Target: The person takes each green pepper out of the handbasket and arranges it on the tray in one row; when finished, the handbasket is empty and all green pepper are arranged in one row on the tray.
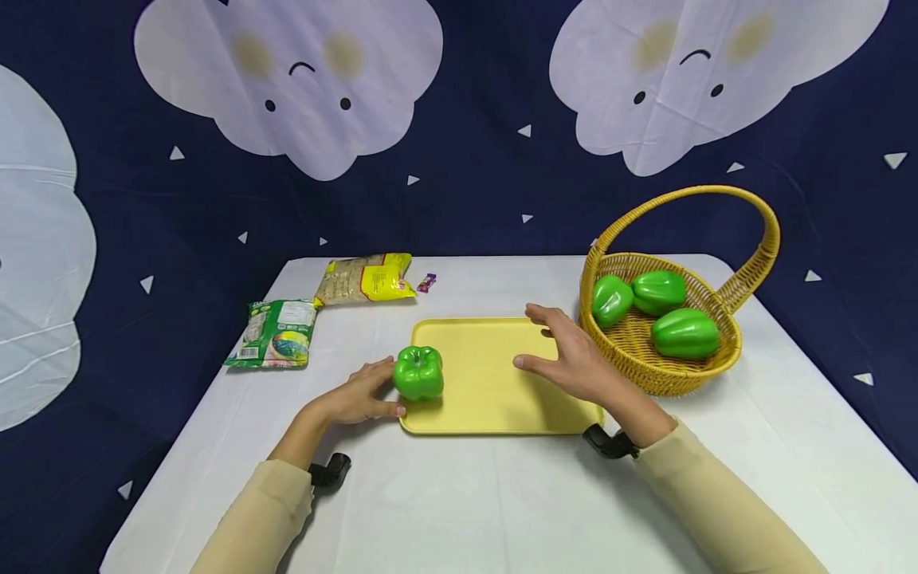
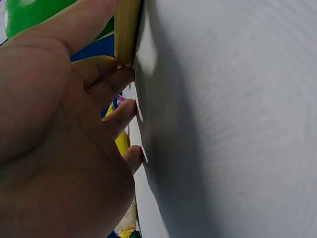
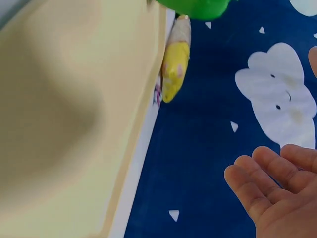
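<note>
A green bell pepper (image 1: 418,373) sits on the left end of a yellow tray (image 1: 495,375). Beside it, my left hand (image 1: 358,392) is at the tray's left edge, thumb near the front corner. In the left wrist view, the fingers (image 2: 116,84) of that hand reach down to the white table along the tray's side, not curled round anything. Over the tray's right part hovers my right hand (image 1: 574,359), thumb and fingers spread and holding nothing. To its right stands a yellow wicker basket (image 1: 663,387) with three green peppers (image 1: 684,333) inside.
At the back left lie a yellow-and-clear packet (image 1: 366,279), a green packet (image 1: 276,333) and a small purple wrapped piece (image 1: 426,283). The basket's tall handle (image 1: 699,191) arches above its rim. A dark blue cloth (image 1: 488,175) with clouds hangs behind the white table (image 1: 430,502).
</note>
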Motion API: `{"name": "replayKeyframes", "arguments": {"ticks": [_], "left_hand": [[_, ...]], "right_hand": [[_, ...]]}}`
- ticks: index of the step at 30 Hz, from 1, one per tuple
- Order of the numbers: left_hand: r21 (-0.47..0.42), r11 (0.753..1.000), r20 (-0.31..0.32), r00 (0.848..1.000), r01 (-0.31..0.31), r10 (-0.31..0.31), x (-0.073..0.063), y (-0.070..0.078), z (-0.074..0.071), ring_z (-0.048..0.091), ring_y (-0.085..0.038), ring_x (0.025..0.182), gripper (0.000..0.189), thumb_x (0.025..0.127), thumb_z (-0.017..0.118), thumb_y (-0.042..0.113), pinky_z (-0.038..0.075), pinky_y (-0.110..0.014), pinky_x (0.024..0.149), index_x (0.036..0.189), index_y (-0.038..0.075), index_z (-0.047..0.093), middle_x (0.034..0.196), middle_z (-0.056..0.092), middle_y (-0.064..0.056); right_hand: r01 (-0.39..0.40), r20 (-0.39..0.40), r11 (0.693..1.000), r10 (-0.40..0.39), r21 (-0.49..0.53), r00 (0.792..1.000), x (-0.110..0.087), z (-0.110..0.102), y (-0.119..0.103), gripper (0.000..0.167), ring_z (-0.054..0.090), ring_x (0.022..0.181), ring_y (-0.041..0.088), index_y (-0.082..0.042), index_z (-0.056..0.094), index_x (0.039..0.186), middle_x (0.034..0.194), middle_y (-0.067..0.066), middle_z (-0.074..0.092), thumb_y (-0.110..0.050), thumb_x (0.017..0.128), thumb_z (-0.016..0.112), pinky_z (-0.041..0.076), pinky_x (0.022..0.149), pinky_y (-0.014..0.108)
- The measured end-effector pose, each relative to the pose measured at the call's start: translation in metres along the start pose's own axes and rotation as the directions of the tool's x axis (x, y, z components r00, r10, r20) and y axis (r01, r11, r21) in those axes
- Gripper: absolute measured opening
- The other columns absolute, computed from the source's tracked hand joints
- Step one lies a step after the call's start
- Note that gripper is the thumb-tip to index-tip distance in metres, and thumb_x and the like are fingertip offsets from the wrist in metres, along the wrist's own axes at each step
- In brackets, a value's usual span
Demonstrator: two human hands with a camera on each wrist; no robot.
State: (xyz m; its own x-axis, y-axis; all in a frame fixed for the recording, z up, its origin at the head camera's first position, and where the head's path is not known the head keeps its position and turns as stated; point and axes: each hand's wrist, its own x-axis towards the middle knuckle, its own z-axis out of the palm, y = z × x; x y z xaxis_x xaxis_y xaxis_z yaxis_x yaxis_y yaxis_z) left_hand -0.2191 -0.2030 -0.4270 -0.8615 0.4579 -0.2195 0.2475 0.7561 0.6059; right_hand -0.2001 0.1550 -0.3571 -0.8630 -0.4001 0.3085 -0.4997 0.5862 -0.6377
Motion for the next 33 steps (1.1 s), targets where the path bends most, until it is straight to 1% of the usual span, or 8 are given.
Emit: {"name": "replayKeyframes", "arguments": {"ticks": [9,14,18,20,24,26,28,33], "left_hand": [[-0.002,1.000,0.003,1.000,0.008,-0.008,0.000,0.001,0.000,0.013,-0.039,0.146,0.084,0.077,0.074,0.043,0.004,-0.063,0.117,0.146,0.017,0.035,0.157,0.021,-0.018],[0.001,1.000,0.001,1.000,0.004,-0.004,0.000,0.001,0.000,0.013,-0.039,0.146,0.083,0.078,0.073,0.043,0.004,-0.062,0.117,0.146,0.016,0.035,0.157,0.021,-0.017],[0.000,1.000,0.000,1.000,0.008,-0.008,-0.001,0.002,0.000,0.013,-0.039,0.146,0.083,0.078,0.074,0.043,0.005,-0.062,0.117,0.146,0.016,0.035,0.157,0.021,-0.017],[0.001,1.000,-0.001,1.000,0.012,-0.012,-0.001,0.002,0.000,0.013,-0.039,0.146,0.083,0.077,0.074,0.043,0.005,-0.062,0.117,0.146,0.016,0.035,0.157,0.021,-0.017],[-0.002,1.000,0.000,1.000,0.004,-0.004,0.000,0.001,0.000,0.013,-0.038,0.146,0.084,0.077,0.074,0.044,0.005,-0.061,0.117,0.146,0.016,0.035,0.157,0.022,-0.016],[-0.002,1.000,0.000,1.000,-0.005,0.005,0.000,0.000,0.000,0.013,-0.038,0.146,0.083,0.078,0.074,0.043,0.005,-0.061,0.118,0.146,0.016,0.035,0.157,0.023,-0.016],[-0.004,1.000,0.001,1.000,-0.010,0.010,0.000,0.000,0.000,0.013,-0.038,0.146,0.084,0.078,0.074,0.043,0.004,-0.061,0.118,0.146,0.015,0.035,0.157,0.022,-0.017],[-0.003,1.000,0.001,1.000,-0.001,0.001,-0.001,0.001,0.000,0.013,-0.039,0.146,0.085,0.078,0.074,0.043,0.004,-0.061,0.118,0.147,0.015,0.034,0.157,0.021,-0.018]], "right_hand": [[-0.030,-0.064,0.999,0.028,-0.044,0.998,-0.012,-0.029,0.017,0.074,0.045,0.129,0.034,-0.003,0.036,0.140,0.143,0.018,0.043,-0.027,0.082,0.074,0.043,0.103,0.051],[-0.079,-0.089,0.993,0.071,-0.089,0.993,-0.018,-0.044,0.027,0.071,0.048,0.123,0.038,-0.002,0.036,0.141,0.141,0.020,0.044,-0.030,0.085,0.070,0.044,0.099,0.053],[-0.117,-0.104,0.985,0.103,-0.129,0.989,-0.022,-0.058,0.035,0.071,0.046,0.126,0.040,-0.004,0.036,0.142,0.140,0.021,0.045,-0.034,0.086,0.068,0.040,0.100,0.057],[-0.146,-0.106,0.980,0.132,-0.133,0.986,-0.022,-0.065,0.040,0.072,0.041,0.130,0.040,-0.004,0.036,0.142,0.141,0.021,0.044,-0.036,0.086,0.068,0.037,0.104,0.058],[-0.241,-0.091,0.959,0.229,-0.147,0.969,-0.024,-0.081,0.051,0.078,0.033,0.136,0.040,-0.005,0.033,0.144,0.146,0.021,0.039,-0.044,0.085,0.066,0.030,0.108,0.060],[-0.278,-0.091,0.945,0.266,-0.172,0.960,-0.026,-0.088,0.058,0.081,0.031,0.136,0.040,-0.005,0.031,0.145,0.147,0.022,0.036,-0.048,0.084,0.066,0.030,0.108,0.060],[-0.298,-0.098,0.932,0.284,-0.204,0.954,-0.026,-0.093,0.066,0.083,0.031,0.135,0.042,-0.005,0.031,0.145,0.146,0.023,0.035,-0.049,0.084,0.066,0.030,0.106,0.062],[-0.282,-0.116,0.917,0.259,-0.282,0.959,-0.026,-0.100,0.082,0.080,0.031,0.130,0.049,0.002,0.035,0.141,0.141,0.031,0.036,-0.043,0.084,0.068,0.030,0.102,0.066]]}}
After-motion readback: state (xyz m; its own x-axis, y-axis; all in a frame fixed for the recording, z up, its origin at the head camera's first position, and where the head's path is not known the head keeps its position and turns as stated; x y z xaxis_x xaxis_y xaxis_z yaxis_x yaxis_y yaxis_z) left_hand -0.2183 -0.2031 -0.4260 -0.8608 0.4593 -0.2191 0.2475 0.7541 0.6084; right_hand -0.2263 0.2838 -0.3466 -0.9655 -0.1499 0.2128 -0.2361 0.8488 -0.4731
